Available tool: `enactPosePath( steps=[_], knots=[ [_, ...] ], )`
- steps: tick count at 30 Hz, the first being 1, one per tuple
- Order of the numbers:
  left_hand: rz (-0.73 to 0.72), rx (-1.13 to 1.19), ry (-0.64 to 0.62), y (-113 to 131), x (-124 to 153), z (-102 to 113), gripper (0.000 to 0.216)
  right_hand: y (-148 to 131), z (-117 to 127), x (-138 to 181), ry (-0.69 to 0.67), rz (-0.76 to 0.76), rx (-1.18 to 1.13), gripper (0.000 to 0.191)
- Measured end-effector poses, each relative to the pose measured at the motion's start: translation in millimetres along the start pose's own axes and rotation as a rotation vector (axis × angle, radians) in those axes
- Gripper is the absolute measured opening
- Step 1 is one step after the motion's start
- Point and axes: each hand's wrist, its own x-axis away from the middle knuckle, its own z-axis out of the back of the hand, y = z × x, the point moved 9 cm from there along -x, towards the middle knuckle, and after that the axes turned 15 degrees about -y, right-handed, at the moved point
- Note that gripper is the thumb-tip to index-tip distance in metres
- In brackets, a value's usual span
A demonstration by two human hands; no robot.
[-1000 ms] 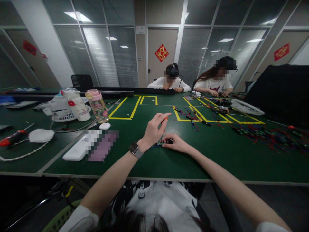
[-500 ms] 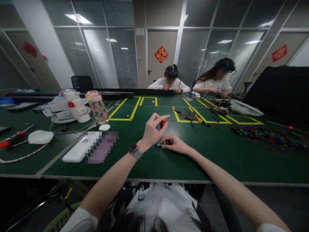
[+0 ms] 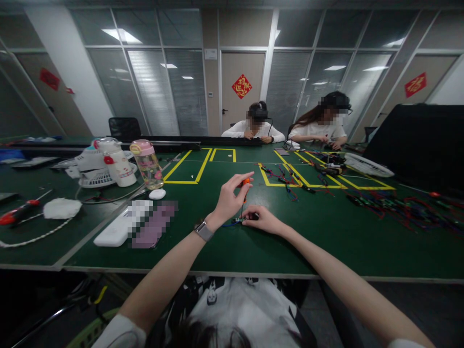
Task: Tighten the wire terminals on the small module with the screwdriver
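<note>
My left hand (image 3: 231,195), with a watch at its wrist, has thumb and fingers closed around the orange and black handle of a small screwdriver (image 3: 247,181). The screwdriver stands upright, its thin shaft pointing down at a small circuit board (image 3: 238,220) on the green table. My right hand (image 3: 264,219) rests on the table and pinches the board's right side between thumb and fingers. Part of the board is hidden by those fingers. A blue wire leaves the board on the left.
Wired boards (image 3: 391,208) lie heaped at the right, with several more inside yellow tape (image 3: 266,175). A power bank (image 3: 114,232), a phone (image 3: 154,227), a white case (image 3: 157,194) and bottles (image 3: 147,166) stand left. Another screwdriver (image 3: 20,212) is far left. Two people sit opposite.
The fingers of my left hand have shifted slightly on the screwdriver handle. My right hand stays on the board. The whole view has tipped a little, so things appear lower.
</note>
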Motion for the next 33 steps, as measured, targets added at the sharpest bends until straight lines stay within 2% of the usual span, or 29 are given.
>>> enactPosePath(
  steps=[6,14,20,24,29,33],
  knots=[
    [0.026,-0.147,0.077,8,2,9,0.012,0,0,0,0.004,0.001,0.003,0.021],
    [0.047,0.063,-0.021,-5,0,-5,0.031,-7,0,0,-0.009,-0.004,-0.004,0.029],
    [0.066,-0.041,0.091,-3,2,9,0.015,-11,2,2,0.018,-0.022,0.034,0.033],
    [0.040,-0.134,0.085,5,2,10,0.013,-12,10,5,0.105,-0.005,0.063,0.034],
    [-0.049,-0.111,0.005,16,0,2,0.032,-27,27,13,0.287,0.080,0.180,0.028],
    [-0.046,-0.113,0.017,16,0,3,0.027,-40,33,19,0.352,0.134,0.279,0.024]
  ],
)
